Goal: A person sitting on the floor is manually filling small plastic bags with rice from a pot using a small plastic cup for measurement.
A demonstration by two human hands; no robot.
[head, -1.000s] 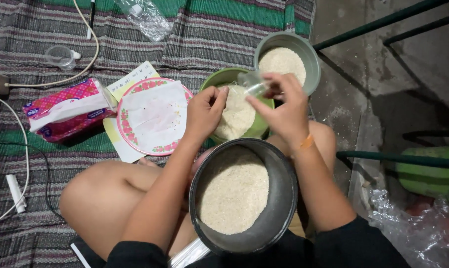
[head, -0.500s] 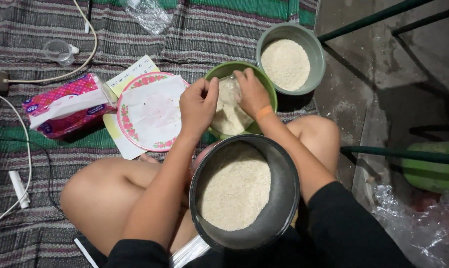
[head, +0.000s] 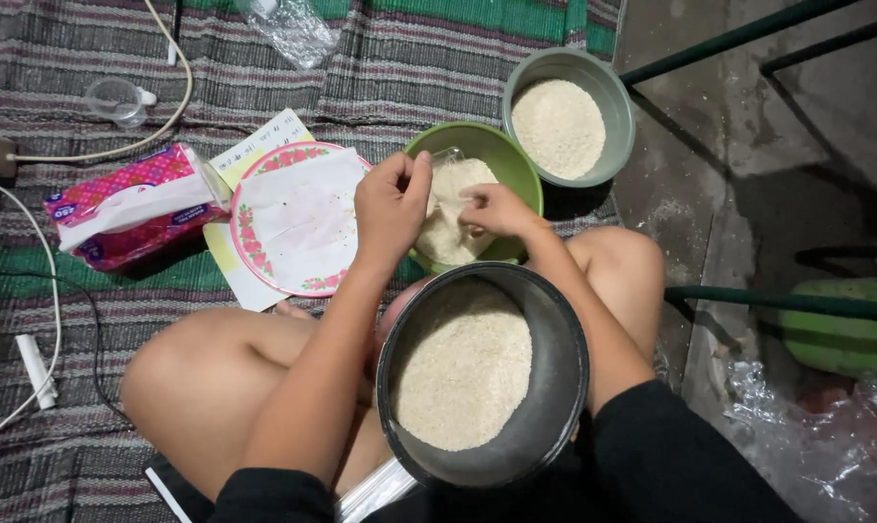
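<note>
Both hands, the left hand and right hand, are pinching a clear plastic bag over the green bowl at centre frame, and rice may be spilling if it tilts.

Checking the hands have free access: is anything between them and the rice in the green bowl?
Nothing visible blocks them. The left hand sits at the rim of the green bowl, and the right hand is already over the rice inside. The dark pot lies nearer the body, the plate off to the side.
</note>
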